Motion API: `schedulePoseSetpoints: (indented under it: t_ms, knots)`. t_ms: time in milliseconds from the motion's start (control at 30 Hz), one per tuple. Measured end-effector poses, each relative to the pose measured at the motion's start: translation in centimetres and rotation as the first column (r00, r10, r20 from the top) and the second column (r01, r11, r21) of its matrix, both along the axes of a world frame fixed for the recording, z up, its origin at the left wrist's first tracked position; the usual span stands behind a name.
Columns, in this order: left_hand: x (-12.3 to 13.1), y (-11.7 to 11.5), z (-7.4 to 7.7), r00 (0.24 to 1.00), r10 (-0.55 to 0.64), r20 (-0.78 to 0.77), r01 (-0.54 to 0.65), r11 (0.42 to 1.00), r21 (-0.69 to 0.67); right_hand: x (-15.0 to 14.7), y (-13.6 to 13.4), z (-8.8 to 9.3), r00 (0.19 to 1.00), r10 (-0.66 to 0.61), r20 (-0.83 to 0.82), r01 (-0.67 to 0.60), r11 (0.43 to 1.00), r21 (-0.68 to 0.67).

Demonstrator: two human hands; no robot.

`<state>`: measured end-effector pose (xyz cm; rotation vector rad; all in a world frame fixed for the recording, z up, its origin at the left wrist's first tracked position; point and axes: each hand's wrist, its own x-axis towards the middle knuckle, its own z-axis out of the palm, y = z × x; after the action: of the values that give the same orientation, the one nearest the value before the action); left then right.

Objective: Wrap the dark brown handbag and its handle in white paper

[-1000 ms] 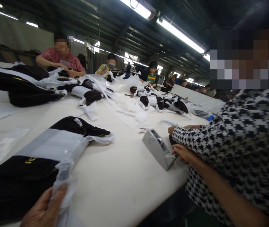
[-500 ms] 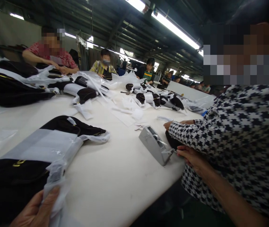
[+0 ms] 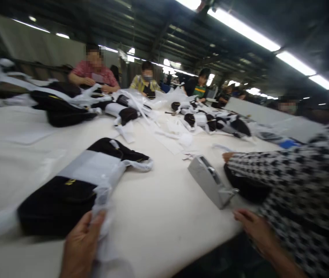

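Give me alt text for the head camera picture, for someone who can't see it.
A left hand grips the plastic wrap around a black bag on a long white table. To the right, a grey tape dispenser stands beside a co-worker in a houndstooth top. Other people sit along the far side.

The one view comes from a camera on the person's head, set low and close over the near edge of the table. Of the person, only the left hand shows, pinching the plastic wrap at the bottom edge. The camera faces forward along the table more than down, slightly tilted, with the black bag close by, a co-worker's patterned sleeve hard on the right, and seated people and ceiling lights far off.
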<state>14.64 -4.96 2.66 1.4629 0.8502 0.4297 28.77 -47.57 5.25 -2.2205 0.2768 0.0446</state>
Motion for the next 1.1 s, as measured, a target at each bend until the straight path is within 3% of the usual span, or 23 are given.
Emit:
schedulePoseSetpoints:
  t_ms: [67,167,200,267,333,400,467,567,633,700,867,1000,1100]
  knots:
    - [0.1,-0.5,0.6,0.989,-0.072,0.130,0.087,0.990,-0.114,-0.8,2.1,-0.1,0.999,0.044,0.009,-0.044,0.997,0.064]
    - [0.2,-0.6,0.6,0.980,-0.073,0.184,0.091,0.992,-0.088,-0.9,8.9,1.6,0.938,0.336,-0.090,-0.318,0.933,0.167]
    - [0.2,-0.5,0.6,0.981,-0.063,0.182,0.076,0.995,-0.070,-1.1,11.9,2.6,0.876,0.476,-0.081,-0.457,0.871,0.180]
    - [0.0,-0.6,0.6,0.983,-0.048,0.175,0.057,0.997,-0.047,-1.7,18.1,4.7,0.685,0.725,-0.077,-0.694,0.681,0.233]
    - [-0.2,-0.7,0.7,0.983,-0.047,0.177,0.055,0.998,-0.042,-2.3,23.6,6.1,0.529,0.848,-0.018,-0.810,0.511,0.287]
    - [-0.3,-0.9,0.9,0.981,-0.052,0.184,0.061,0.997,-0.040,-2.7,27.5,6.4,0.405,0.914,0.030,-0.864,0.372,0.340]
    - [-0.4,-0.9,1.1,0.981,-0.056,0.185,0.060,0.998,-0.020,-2.7,29.9,5.8,0.328,0.943,0.059,-0.882,0.284,0.375]
    - [-0.3,-0.8,1.0,0.983,-0.050,0.174,0.048,0.999,0.017,-2.3,31.2,4.6,0.269,0.960,0.082,-0.893,0.217,0.394]
    - [-0.3,-0.7,0.9,0.985,-0.049,0.164,0.047,0.999,0.019,-1.9,31.3,4.0,0.248,0.965,0.080,-0.899,0.199,0.389]
    - [-0.4,-0.7,0.7,0.986,-0.055,0.160,0.055,0.998,0.002,-1.6,31.3,3.6,0.268,0.961,0.072,-0.901,0.224,0.371]
    - [-0.4,-0.8,0.6,0.983,-0.045,0.178,0.051,0.998,-0.031,-1.5,31.5,1.9,0.458,0.882,0.106,-0.860,0.410,0.304]
    - [-0.4,-0.8,0.8,0.982,-0.033,0.184,0.036,0.999,-0.009,-2.6,32.3,0.5,0.519,0.834,0.190,-0.822,0.426,0.377]
    - [-0.4,-0.8,0.8,0.978,-0.022,0.206,0.033,0.998,-0.051,-3.4,32.6,0.8,0.551,0.786,0.281,-0.820,0.447,0.357]
